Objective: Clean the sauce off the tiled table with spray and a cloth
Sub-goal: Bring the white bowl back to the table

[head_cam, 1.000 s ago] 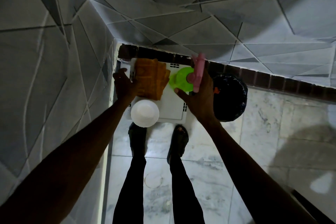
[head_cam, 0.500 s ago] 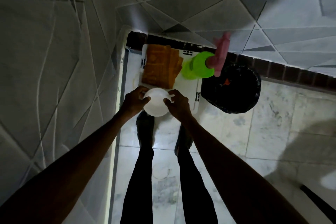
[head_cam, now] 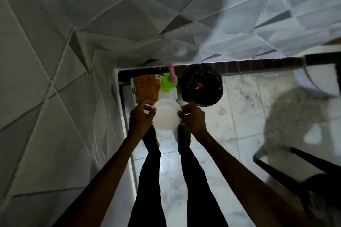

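A round white lidded container point(head_cam: 167, 114) is held between both hands above the floor. My left hand point(head_cam: 141, 116) grips its left rim and my right hand point(head_cam: 192, 118) grips its right rim. Beyond it, on a low white stool point(head_cam: 175, 94), lies a folded orange cloth point(head_cam: 146, 88). Beside the cloth stands a green spray bottle point(head_cam: 168, 84) with a pink trigger head point(head_cam: 171, 71). No sauce is visible in this frame.
A black bin point(head_cam: 203, 88) lined with a dark bag stands right of the stool. Grey patterned tiled walls point(head_cam: 92, 42) close in on the left and far side. My legs and feet stand on the marble floor point(head_cam: 239, 116). A dark chair frame point(head_cam: 295, 171) sits at lower right.
My hands left the cloth and the spray bottle on the stool, then closed on the white container. The container has risen off the stool's near edge toward me.
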`<state>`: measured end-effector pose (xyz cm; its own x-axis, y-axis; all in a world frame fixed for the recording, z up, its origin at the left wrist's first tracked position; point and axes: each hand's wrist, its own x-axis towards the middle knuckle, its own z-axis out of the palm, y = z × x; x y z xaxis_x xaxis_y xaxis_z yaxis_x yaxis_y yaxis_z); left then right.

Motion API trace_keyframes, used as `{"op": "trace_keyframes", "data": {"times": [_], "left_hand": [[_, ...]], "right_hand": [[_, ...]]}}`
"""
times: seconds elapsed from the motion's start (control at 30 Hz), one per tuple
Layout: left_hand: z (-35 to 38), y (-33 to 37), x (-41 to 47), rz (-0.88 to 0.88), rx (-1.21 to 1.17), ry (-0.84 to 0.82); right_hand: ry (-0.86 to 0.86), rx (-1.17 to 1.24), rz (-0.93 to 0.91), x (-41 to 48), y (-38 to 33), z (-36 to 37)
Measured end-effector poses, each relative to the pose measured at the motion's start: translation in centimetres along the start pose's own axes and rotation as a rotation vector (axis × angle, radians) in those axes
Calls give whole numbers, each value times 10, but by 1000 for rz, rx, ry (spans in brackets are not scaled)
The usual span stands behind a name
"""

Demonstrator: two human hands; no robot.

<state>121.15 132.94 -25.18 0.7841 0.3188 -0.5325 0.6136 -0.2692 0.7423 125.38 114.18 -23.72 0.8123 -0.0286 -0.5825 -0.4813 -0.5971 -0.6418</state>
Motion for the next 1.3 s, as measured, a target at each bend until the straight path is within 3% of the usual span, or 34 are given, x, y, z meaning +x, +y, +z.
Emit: {"op": "trace_keyframes", "data": {"times": [0.27, 0.47, 0.7, 0.87, 1.17, 1.3], "left_hand": [[-38, 203, -160, 290, -199, -190], [15, 275, -285, 548, -138, -448], [100, 280, -442, 674, -83, -793], [167, 259, -535, 798, 4, -1131], [306, 232, -698, 828, 203, -1724], [375, 215, -783, 794, 233, -1903]], "right_hand": [[286, 405, -31, -203, -77, -180], [588, 603, -1, -335, -33, -265], [871, 741, 37, -492, 77, -319], [1067, 838, 110, -593, 165, -344], [1441, 1067, 242, -744, 301, -369], [1621, 1079, 343, -807, 367, -387]]}}
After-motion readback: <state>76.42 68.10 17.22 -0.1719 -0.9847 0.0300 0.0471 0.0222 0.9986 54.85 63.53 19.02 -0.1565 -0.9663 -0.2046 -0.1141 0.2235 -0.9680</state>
